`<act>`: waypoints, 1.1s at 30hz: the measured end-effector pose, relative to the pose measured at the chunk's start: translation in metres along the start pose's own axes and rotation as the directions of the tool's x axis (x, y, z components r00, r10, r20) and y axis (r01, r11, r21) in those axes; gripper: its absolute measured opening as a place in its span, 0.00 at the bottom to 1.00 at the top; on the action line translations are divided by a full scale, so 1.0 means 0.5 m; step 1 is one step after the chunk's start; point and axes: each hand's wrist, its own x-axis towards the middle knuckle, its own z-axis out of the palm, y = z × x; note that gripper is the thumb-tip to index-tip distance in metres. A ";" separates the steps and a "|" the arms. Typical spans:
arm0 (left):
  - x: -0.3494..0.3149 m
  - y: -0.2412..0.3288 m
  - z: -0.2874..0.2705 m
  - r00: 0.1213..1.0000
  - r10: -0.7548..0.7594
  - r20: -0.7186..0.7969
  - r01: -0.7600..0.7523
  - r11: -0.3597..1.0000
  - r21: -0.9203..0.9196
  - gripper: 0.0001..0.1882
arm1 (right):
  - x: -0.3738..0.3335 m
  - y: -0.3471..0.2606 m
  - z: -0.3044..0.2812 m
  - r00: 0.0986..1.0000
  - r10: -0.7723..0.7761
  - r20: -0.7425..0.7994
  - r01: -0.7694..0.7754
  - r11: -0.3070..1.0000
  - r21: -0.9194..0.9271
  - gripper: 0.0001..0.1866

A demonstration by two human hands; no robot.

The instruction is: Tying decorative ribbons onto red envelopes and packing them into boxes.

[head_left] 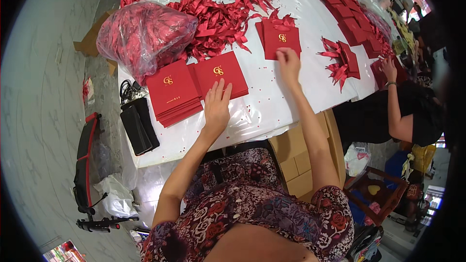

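Note:
My left hand point(217, 109) lies with its fingers stretched out on the lower edge of a stack of flat red paper bags point(228, 65) with a gold emblem. Just left of it, partly touching, is a taller stack of the same bags point(172, 94). My right hand point(290, 65) has its fingers curled at the bottom edge of a red gift bag point(279, 39) with a ribbon handle, which overlaps another bag under it. Loose red ribbons point(213, 22) are heaped behind the stacks.
A clear plastic sack of red ribbons point(145, 39) sits at the left of the white table point(262, 111). A black pouch point(138, 126) lies at the left edge. Ribboned bags point(347, 60) lie to the right, near a co-worker's hand point(388, 70). Cardboard boxes point(296, 160) stand below the table edge.

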 end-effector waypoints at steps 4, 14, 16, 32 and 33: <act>-0.009 0.008 0.001 0.999 0.011 0.032 -0.010 1.000 -0.009 0.26 | -0.007 -0.037 0.074 0.963 -0.056 0.262 0.089 0.989 -0.117 0.09; -0.121 0.067 -0.022 0.973 0.158 0.169 -0.131 0.978 -0.159 0.28 | -0.015 -0.040 0.129 0.934 -0.201 0.294 0.290 0.909 -0.300 0.07; -0.136 0.078 -0.044 0.970 0.152 0.188 -0.119 0.978 -0.173 0.28 | -0.046 -0.060 0.090 0.929 -0.125 0.348 0.218 0.945 -0.243 0.07; -0.008 0.084 0.013 0.928 -0.119 0.354 0.369 0.441 -0.818 0.09 | -0.275 -0.228 -0.131 0.842 -0.041 0.538 -0.023 0.993 0.112 0.10; -0.009 0.086 0.018 0.832 -0.159 0.531 0.548 0.090 -0.832 0.10 | -0.281 -0.212 -0.125 0.838 0.035 0.544 -0.180 0.960 0.216 0.09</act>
